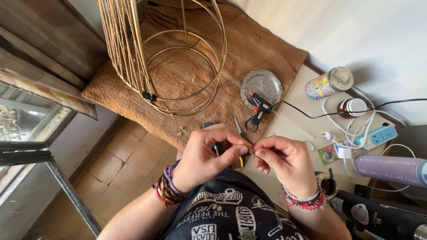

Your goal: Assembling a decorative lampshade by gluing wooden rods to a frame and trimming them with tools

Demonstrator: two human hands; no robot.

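A short length of jute cord is pinched between the two hands, bridging the small gap between them just above the lap. The left hand is closed on one end with thumb and forefinger; the right hand is curled shut on the other end. Beyond the hands, scissors and a glue gun are seen on a brown mat, the gun resting against a silver plate, with a wire lamp frame farther off.
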